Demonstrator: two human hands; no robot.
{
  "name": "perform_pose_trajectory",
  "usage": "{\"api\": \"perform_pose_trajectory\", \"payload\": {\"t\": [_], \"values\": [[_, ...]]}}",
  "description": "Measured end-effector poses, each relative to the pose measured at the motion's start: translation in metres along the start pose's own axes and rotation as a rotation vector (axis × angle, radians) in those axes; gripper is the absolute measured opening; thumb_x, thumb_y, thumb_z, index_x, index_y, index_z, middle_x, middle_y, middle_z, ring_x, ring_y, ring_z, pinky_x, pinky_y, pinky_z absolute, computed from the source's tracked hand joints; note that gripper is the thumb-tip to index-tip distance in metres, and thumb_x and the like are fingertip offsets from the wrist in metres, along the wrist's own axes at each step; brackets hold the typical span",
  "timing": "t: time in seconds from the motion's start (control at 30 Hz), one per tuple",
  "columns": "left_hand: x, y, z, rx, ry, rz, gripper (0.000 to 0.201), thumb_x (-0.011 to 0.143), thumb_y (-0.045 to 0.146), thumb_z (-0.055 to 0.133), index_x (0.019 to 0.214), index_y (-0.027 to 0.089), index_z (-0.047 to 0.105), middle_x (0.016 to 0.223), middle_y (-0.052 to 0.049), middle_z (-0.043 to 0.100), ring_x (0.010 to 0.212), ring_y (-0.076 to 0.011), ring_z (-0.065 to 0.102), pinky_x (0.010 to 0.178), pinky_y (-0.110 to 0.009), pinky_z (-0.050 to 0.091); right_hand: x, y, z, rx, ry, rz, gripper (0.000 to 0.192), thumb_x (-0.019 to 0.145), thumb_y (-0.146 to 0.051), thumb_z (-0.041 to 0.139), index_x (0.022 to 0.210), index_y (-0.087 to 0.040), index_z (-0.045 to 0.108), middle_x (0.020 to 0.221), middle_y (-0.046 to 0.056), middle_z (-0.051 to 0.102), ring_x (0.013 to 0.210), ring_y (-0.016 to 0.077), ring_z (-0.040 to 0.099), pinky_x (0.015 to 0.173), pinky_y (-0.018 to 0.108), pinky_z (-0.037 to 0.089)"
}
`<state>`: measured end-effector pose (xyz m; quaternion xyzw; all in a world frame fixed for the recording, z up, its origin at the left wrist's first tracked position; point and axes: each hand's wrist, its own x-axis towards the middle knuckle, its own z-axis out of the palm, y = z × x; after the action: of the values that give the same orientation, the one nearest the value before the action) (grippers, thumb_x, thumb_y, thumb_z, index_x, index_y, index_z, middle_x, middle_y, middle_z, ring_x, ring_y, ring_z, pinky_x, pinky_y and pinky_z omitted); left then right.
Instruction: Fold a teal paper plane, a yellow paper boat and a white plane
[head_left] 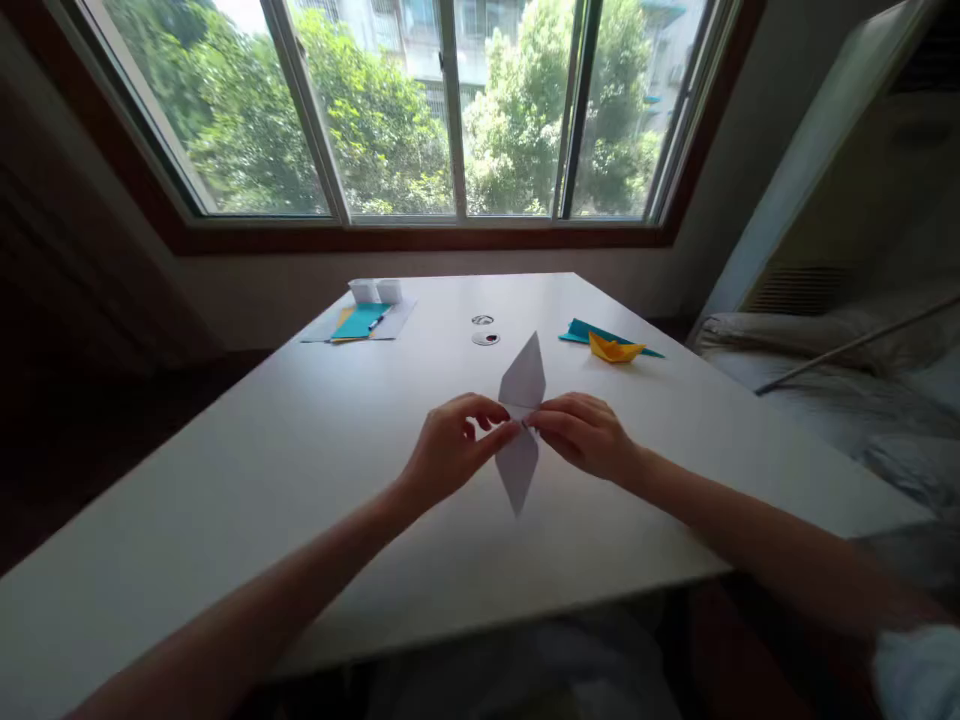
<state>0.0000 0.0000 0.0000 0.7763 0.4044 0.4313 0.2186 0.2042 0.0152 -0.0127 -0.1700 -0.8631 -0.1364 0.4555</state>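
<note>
Here both hands, left hand [450,447] and right hand [581,432], pinched the folded white paper [522,420] at its waist above the worktop [300,450], steadying its two points.

Your fingertips [510,425] cover the middle of the white paper [523,380], so you cannot tell how it is folded beneath them. Far beyond your fingers, the small round things [485,338] are too small to tell. Your right sleeve [919,670] is cut off by the edge.
</note>
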Motion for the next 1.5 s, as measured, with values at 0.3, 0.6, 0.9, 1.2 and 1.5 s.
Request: {"api": "perform_pose_trajectory", "payload": {"t": [0.3,0.6,0.9,1.2,1.5], "values": [[-0.002,0.003,-0.002,0.13,0.02,0.235,0.005,0.082,0.02,0.057,0.083,0.018,0.062,0.079,-0.003,0.064,0.07,-0.0123,0.058,0.062,-0.022,0.047,0.002,0.0,-0.001,0.022,-0.017,0.074,0.016,0.082,-0.012,0.053,0.095,-0.02,0.056,0.084,0.004,0.066,0.07,0.0131,0.061,0.064,0.025,0.048],[-0.001,-0.002,-0.004,0.081,0.185,0.131,0.008,0.077,0.023,0.061,0.08,0.018,0.067,0.073,-0.003,0.066,0.061,-0.0127,0.057,0.051,-0.021,0.043,0.001,0.006,-0.006,0.08,0.032,0.129,0.016,0.078,-0.01,0.054,0.09,-0.02,0.054,0.078,0.003,0.066,0.068,0.0126,0.062,0.062,0.024,0.05],[0.01,-0.014,-0.006,-0.561,0.402,-0.216,0.018,0.065,0.03,0.073,0.074,0.015,0.067,0.067,0.0,0.065,0.062,-0.0118,0.058,0.056,-0.021,0.047,-0.012,0.027,0.0,0.131,-0.033,0.431,0.008,0.082,-0.021,0.052,0.088,-0.021,0.056,0.085,0.003,0.066,0.071,0.0142,0.062,0.062,0.026,0.051],[0.013,-0.023,-0.005,-0.901,0.349,-0.409,0.027,0.057,0.033,0.079,0.071,0.016,0.064,0.067,0.002,0.064,0.059,-0.0082,0.059,0.059,-0.019,0.05,-0.012,0.021,0.009,0.341,-0.14,0.702,0.021,0.083,-0.039,0.052,0.095,-0.021,0.053,0.095,0.005,0.061,0.084,0.0174,0.059,0.069,0.031,0.05],[0.008,-0.024,-0.006,-0.662,0.135,-0.264,0.039,0.067,0.033,0.072,0.101,0.021,0.057,0.076,0.002,0.064,0.063,-0.0116,0.06,0.057,-0.023,0.053,-0.01,0.025,0.014,0.742,-0.197,0.941,0.034,0.077,-0.049,0.056,0.087,-0.017,0.059,0.073,0.002,0.059,0.065,0.0132,0.054,0.055,0.025,0.044]]}}
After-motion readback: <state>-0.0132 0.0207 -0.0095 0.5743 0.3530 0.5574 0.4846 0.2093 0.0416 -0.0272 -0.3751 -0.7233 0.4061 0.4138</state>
